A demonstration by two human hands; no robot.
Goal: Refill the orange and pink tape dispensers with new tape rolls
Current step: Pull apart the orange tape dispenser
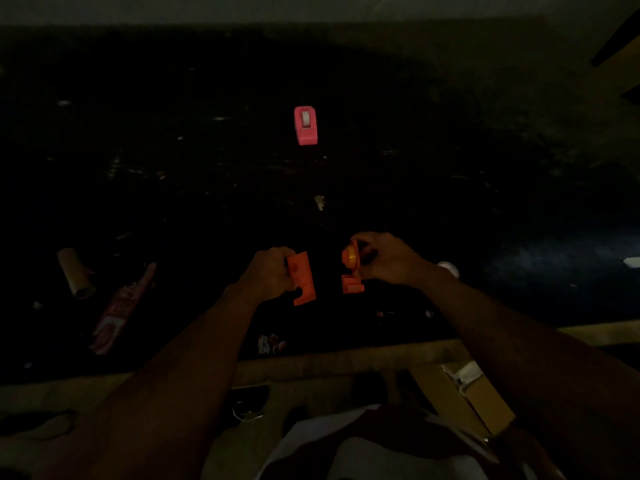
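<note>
Head view, very dim. I see a dark table (415, 168) filling most of the frame, its pale near edge running across the lower part, with small light scraps scattered over it.

Both of my forearms reach in from the bottom. Below the table edge, at lower right, sits an open cardboard box (474, 393).

On the left of the table lies a red-and-white flat package (119, 311), angled, with a cardboard tube (75, 273) just beside it further left. The two look close but I cannot tell if they touch.

My left hand (268, 273) is curled shut around one orange dispenser half (304, 278), gripping it at the left edge, the flat face turned toward the right. My right hand (382, 258) is closed on the other orange dispenser half (352, 271), fingers pinching its upper part where a yellow-orange hub (349, 257) shows. The two halves are apart, a dark gap between them, both held above the table near its front edge.

The pink tape dispenser (305, 125) stands alone well behind the hands, near the table's middle, with a white tape roll (305, 118) visible in its top opening.

A small pale object (448, 268) shows just behind my right wrist; what it is I cannot tell.
</note>
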